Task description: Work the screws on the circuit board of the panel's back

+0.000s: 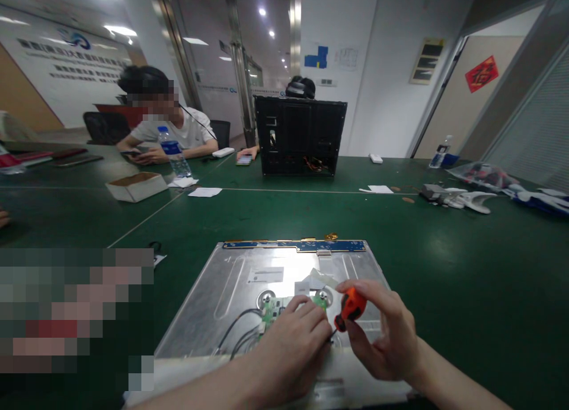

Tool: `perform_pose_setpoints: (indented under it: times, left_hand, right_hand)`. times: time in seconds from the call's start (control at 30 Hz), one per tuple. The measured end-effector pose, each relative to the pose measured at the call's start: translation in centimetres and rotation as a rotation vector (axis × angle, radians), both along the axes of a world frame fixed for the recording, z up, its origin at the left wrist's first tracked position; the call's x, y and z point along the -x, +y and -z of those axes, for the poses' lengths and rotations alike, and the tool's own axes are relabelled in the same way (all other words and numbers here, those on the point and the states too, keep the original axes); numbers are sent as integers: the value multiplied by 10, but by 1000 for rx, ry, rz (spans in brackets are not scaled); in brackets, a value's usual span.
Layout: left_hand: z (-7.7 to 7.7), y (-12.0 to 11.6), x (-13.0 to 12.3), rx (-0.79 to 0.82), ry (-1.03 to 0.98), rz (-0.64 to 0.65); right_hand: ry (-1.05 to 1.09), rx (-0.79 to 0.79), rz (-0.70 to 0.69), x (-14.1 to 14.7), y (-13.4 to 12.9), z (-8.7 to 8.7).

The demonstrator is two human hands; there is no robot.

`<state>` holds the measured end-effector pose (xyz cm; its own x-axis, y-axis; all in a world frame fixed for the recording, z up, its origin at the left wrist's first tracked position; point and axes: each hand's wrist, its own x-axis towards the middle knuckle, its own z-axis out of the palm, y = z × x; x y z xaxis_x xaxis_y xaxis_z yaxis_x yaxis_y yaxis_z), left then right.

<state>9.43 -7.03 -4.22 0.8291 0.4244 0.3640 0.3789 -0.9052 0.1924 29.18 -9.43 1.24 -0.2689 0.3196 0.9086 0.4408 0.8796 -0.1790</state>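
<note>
A silver metal panel [231, 279] lies flat in front of me, with a blue circuit strip [262, 244] along its far edge. Over a small green circuit board [268, 315] on the panel rests my left hand [297, 345]; its fingers are bent, and whatever is under them is hidden. My right hand [386, 333] pinches the orange and black handle of a screwdriver [352, 306] between thumb and fingers. The screwdriver's shaft slants down beside my left fingertips, its tip hidden. Dark cables [235, 329] run from the board's left side.
A black open-backed casing [302, 131] stands upright across the green table [444, 291]. At left are an open box [136, 188], a water bottle [174, 155] and a seated person [178, 122]. Gloves [462, 198] lie at right.
</note>
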Motion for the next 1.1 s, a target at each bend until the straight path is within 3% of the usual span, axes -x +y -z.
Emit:
perform_pose_setpoints:
  times: [0.13,0.33,0.7,0.9,1.1]
  left_hand:
    - [2,0,0,2,-17,9]
    - [2,-1,-1,0,-4,-17]
    - [2,-1,0,-8,-2,-7]
    - [5,0,0,-10,-30,-12]
    - [0,-1,-1,-14,-19,-3]
  right_hand:
    - [18,2,-20,0,2,1]
    - [4,3,76,-2,1,4]
    - [9,40,12,0,1,-2]
    - [-19,11,131,0,0,0]
    - [-15,62,51,0,-2,-3]
